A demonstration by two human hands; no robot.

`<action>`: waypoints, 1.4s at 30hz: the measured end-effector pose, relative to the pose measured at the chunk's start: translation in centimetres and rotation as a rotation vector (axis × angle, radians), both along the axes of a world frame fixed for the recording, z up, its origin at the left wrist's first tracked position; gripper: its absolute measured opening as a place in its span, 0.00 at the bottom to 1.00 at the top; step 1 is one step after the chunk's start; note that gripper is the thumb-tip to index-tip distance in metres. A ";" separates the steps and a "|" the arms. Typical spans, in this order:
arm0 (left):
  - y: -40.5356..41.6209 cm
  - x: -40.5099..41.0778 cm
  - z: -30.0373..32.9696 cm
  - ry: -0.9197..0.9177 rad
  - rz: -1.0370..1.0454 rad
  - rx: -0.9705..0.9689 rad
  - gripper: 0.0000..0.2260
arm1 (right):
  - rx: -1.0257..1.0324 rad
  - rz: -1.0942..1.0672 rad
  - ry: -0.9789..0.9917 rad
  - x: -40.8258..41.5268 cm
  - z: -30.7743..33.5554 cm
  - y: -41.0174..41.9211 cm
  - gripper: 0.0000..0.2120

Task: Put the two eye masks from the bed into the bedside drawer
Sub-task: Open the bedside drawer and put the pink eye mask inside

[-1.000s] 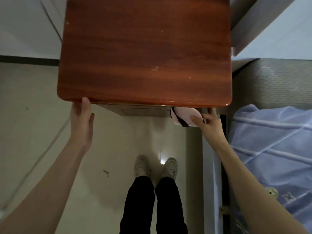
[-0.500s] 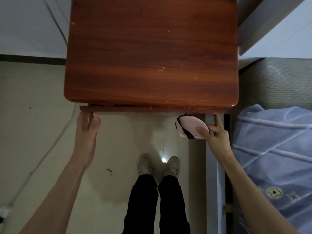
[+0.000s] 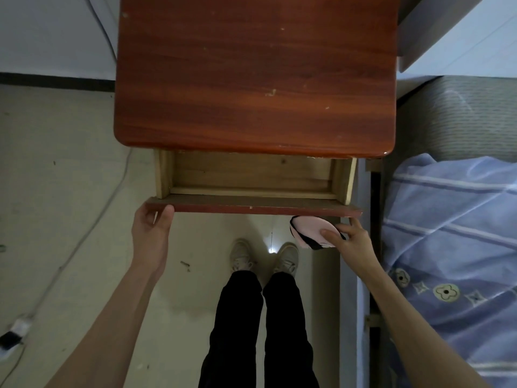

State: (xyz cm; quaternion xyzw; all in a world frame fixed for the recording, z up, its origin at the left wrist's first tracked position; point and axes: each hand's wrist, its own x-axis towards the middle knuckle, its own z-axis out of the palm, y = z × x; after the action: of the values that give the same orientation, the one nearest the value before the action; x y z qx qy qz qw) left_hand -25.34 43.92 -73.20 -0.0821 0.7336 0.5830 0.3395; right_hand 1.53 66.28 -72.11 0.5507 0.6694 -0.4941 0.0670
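The reddish wooden bedside table [image 3: 251,79] fills the upper middle of the view. Its drawer [image 3: 251,207] is pulled partly out and shows a bare pale wood inside. My left hand [image 3: 151,233] grips the left end of the drawer front, thumb on top. My right hand [image 3: 349,242] is under the right end of the drawer front and holds a folded pink eye mask [image 3: 310,229] with a black strap, just below the front panel. I cannot tell whether one or two masks are in that bundle.
The bed with a blue striped quilt [image 3: 453,247] lies to the right, its pale frame [image 3: 352,303] close to my right arm. My legs and shoes [image 3: 263,259] stand on the tiled floor. A cable [image 3: 84,233] and plug [image 3: 14,331] lie at left.
The drawer has slid out from shut to partly open, pulled by my left hand. My right hand with the pink mask has moved back towards me along with the drawer front.
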 end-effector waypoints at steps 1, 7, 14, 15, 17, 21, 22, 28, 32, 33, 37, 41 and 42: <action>-0.1 -0.1 -0.2 -0.013 0.004 -0.004 0.18 | -0.006 0.007 -0.015 0.0 -0.1 0.0 0.08; -0.5 -0.8 -0.6 -0.078 -0.022 -0.054 0.20 | -0.068 0.057 -0.121 -0.9 1.5 -0.7 0.09; -0.6 -1.0 0.1 -0.075 -0.035 -0.114 0.22 | -0.413 -0.112 0.169 -5.9 6.6 -1.9 0.04; -0.6 -0.9 0.2 -0.060 -0.036 -0.118 0.22 | -0.428 -0.140 0.192 -7.2 6.7 -1.6 0.04; -0.5 -0.8 0.3 -0.033 -0.036 -0.122 0.22 | -0.423 -0.178 0.203 -10.0 6.3 -1.3 0.03; -0.4 -0.9 0.1 -0.010 -0.026 -0.111 0.22 | -0.464 -0.215 0.210 -15.4 4.1 -2.0 0.04; -0.4 -0.9 0.0 -0.003 -0.022 -0.107 0.22 | -0.487 -0.230 0.216 -16.6 3.5 -2.3 0.05; -0.5 -0.8 -0.6 -0.008 0.013 -0.065 0.22 | -0.402 -0.297 0.168 -22.5 -0.5 -4.0 0.08; -0.3 -0.7 -0.5 0.001 0.017 -0.077 0.21 | -0.108 -0.172 -0.012 -24.4 -2.0 -5.0 0.12; -0.3 -0.7 -0.5 0.002 0.018 -0.080 0.21 | -0.047 -0.130 -0.033 -24.5 -2.2 -5.2 0.11; -0.4 -0.7 -0.2 0.028 -0.053 -0.136 0.21 | 0.089 -0.004 -0.063 -24.4 -2.3 -5.8 0.12; -0.8 -0.9 -0.2 0.052 -0.147 -0.200 0.22 | 0.080 0.206 -0.039 -23.9 -1.8 -6.0 0.16; -0.8 -1.1 -0.1 0.056 -0.177 -0.228 0.23 | 0.079 0.266 -0.037 -23.6 -1.5 -6.1 0.17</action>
State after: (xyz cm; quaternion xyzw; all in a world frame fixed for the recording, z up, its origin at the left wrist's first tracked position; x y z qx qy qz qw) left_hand -26.44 43.12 -73.29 -0.0388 0.8086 0.4659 0.3574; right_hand -22.11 60.18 -73.59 0.4683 0.7541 -0.4439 0.1226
